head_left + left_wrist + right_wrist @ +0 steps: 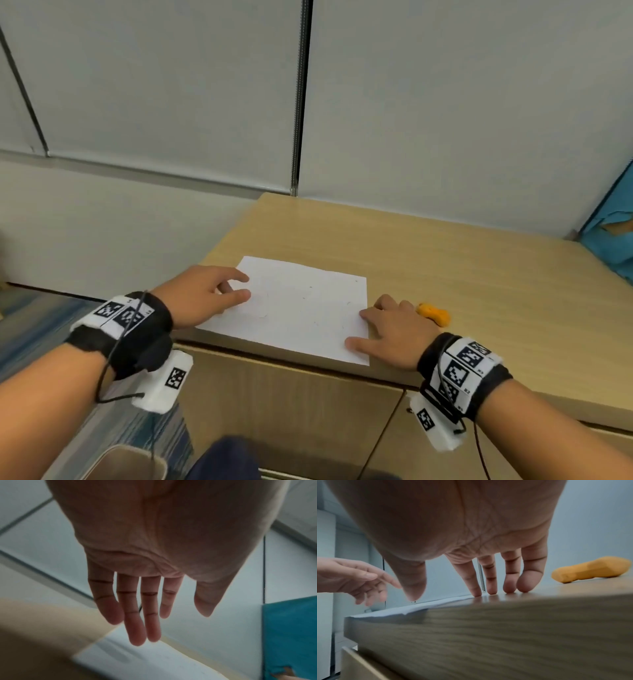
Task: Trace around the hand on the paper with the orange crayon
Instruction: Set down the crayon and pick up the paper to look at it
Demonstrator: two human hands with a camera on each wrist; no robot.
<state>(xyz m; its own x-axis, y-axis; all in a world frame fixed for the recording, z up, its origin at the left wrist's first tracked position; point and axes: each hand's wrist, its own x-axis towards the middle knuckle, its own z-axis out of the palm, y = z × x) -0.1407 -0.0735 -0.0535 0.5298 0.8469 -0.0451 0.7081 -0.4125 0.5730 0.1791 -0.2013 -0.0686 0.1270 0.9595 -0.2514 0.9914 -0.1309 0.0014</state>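
A white sheet of paper [298, 308] lies near the front edge of the wooden cabinet top [462, 274], with faint marks on it. My left hand [205, 298] hovers over the paper's left edge, fingers relaxed and spread, holding nothing; its palm [154, 534] and the paper [137, 660] beneath show in the left wrist view. My right hand [390, 329] rests with straight fingers [508, 585] on the wood at the paper's right edge, thumb on the sheet. The chunky orange crayon [433, 313] [590, 569] lies just right of that hand, untouched.
Grey roller blinds [445, 102] hang behind the cabinet. A teal fabric object [613, 246] sits at the far right. Cabinet doors [291, 404] face me below the top. Carpet [34, 325] and a bin rim [126, 459] lie to the left.
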